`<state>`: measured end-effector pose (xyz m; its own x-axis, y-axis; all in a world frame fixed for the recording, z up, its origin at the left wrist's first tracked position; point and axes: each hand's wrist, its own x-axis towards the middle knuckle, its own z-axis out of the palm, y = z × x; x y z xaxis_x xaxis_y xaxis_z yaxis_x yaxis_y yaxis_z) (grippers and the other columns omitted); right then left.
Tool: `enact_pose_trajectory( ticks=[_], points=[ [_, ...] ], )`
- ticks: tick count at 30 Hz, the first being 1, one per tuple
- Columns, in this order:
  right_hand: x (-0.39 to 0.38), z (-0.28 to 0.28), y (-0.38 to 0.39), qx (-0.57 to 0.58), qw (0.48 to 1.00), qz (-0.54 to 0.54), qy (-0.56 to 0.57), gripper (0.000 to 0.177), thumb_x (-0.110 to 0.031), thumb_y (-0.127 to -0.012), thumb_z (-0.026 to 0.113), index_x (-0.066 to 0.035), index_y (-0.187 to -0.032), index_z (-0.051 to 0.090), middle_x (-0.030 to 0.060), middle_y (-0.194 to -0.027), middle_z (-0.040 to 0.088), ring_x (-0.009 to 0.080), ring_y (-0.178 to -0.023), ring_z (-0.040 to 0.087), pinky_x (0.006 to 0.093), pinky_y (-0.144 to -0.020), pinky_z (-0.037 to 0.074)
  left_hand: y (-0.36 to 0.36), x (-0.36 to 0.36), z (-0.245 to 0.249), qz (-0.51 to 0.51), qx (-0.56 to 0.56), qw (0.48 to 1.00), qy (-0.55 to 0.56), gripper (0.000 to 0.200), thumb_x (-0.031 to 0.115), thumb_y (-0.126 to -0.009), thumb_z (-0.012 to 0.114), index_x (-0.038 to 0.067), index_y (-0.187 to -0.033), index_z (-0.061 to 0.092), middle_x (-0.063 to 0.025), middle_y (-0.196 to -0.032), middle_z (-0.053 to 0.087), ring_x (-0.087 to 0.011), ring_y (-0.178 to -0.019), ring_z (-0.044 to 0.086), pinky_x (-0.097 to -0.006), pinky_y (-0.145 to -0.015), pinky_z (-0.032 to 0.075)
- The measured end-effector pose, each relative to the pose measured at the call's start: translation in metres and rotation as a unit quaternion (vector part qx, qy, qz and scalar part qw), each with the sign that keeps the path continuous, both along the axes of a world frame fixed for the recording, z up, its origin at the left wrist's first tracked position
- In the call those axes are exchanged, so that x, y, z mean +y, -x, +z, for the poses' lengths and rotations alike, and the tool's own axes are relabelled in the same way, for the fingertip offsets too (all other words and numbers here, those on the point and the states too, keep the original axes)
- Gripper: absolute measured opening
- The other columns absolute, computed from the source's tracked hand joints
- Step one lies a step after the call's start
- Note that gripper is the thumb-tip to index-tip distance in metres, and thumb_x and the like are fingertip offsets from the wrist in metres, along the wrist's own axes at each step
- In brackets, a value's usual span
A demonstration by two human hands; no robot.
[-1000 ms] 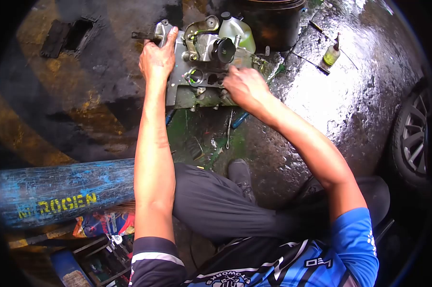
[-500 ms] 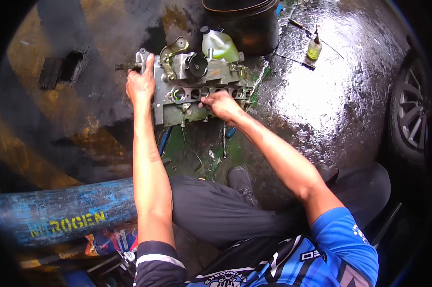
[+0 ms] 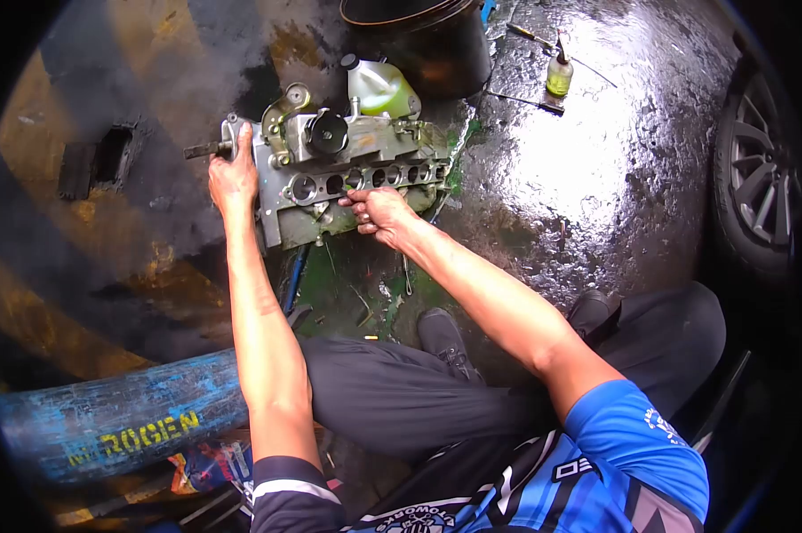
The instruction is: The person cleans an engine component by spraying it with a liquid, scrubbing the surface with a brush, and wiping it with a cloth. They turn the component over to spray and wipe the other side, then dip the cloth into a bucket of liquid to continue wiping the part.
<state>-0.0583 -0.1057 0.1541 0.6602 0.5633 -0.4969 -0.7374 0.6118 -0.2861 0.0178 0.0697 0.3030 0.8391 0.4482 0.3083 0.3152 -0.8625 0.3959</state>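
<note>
Grey cast-metal cylinder head lies on the wet, dark workshop floor, straight ahead of the seated person and just past their bent knees. Its long side faces them, with a row of round ports along it. A round black cap sits on its upper part, and a short dark stub sticks out of its left end.

The left hand is clasped on that left end, fingers curled over the top edge just beside the stub and the arm stretched out straight. The right hand rests against the front face below the ports. Its fingers are bunched together, thumb toward forefinger (whether anything small is pinched between them cannot be told).

Behind the head, touching or just beside it, stands a translucent plastic jug of yellow-green fluid. A black round bucket stands behind the jug. Well apart to the right, a small clear squeeze bottle with yellowish liquid stands upright on the floor among thin rods. A blue-handled tool lies partly under the near edge of the head, amid green stains.

A worn blue gas cylinder with yellow lettering lies on its side to the person's left. A black shoe shows between the knees, and a car wheel with a silver spoked rim stands at the far right.
</note>
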Motion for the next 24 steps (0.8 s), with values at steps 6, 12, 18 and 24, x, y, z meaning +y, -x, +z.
enact_pose_trajectory(
  ticks=[6, 12, 18, 24],
  points=[
    [-0.099, -0.032, 0.009, -0.125, 0.977, 0.116, 0.130, 0.021, -0.022, -0.097, 0.059, -0.007, -0.091, 0.072, -0.0082, -0.058, 0.043, 0.0026, -0.046, 0.031, 0.0209, -0.040, 0.024, 0.006, 0.003, -0.004, -0.012, -0.015, 0.998, 0.054, 0.083, 0.066, -0.079, 0.065, -0.008, -0.118, 0.063, -0.0293, -0.117, 0.064, -0.0390, -0.115, 0.060, -0.0440, -0.098, 0.044],
    [-0.147, -0.046, -0.003, -0.249, 0.789, -0.019, 0.561, 0.035, -0.040, -0.096, 0.057, -0.011, -0.105, 0.073, 0.0170, -0.092, 0.071, 0.0309, -0.087, 0.069, 0.0392, -0.080, 0.050, 0.003, 0.031, -0.024, 0.028, -0.010, 0.997, 0.075, 0.089, 0.067, -0.078, 0.066, -0.015, -0.113, 0.061, -0.0311, -0.113, 0.064, -0.0380, -0.112, 0.062, -0.0433, -0.095, 0.045],
    [-0.081, -0.023, -0.021, -0.383, 0.695, -0.132, 0.594, 0.031, -0.032, -0.095, 0.056, -0.004, -0.093, 0.070, 0.0213, -0.086, 0.068, 0.0401, -0.087, 0.066, 0.0487, -0.078, 0.051, 0.009, 0.016, -0.014, 0.033, -0.007, 0.996, 0.084, 0.082, 0.063, -0.079, 0.069, -0.012, -0.113, 0.063, -0.0272, -0.111, 0.067, -0.0351, -0.109, 0.063, -0.0420, -0.095, 0.045],
    [-0.128, -0.080, 0.009, -0.344, 0.673, -0.095, 0.648, 0.033, -0.039, -0.093, 0.060, -0.010, -0.099, 0.074, 0.0162, -0.086, 0.071, 0.0335, -0.083, 0.070, 0.0433, -0.076, 0.054, 0.005, 0.022, -0.016, 0.000, -0.031, 0.997, 0.073, 0.071, 0.057, -0.082, 0.069, -0.007, -0.114, 0.064, -0.0227, -0.110, 0.068, -0.0314, -0.105, 0.064, -0.0400, -0.094, 0.045]
  ],
)
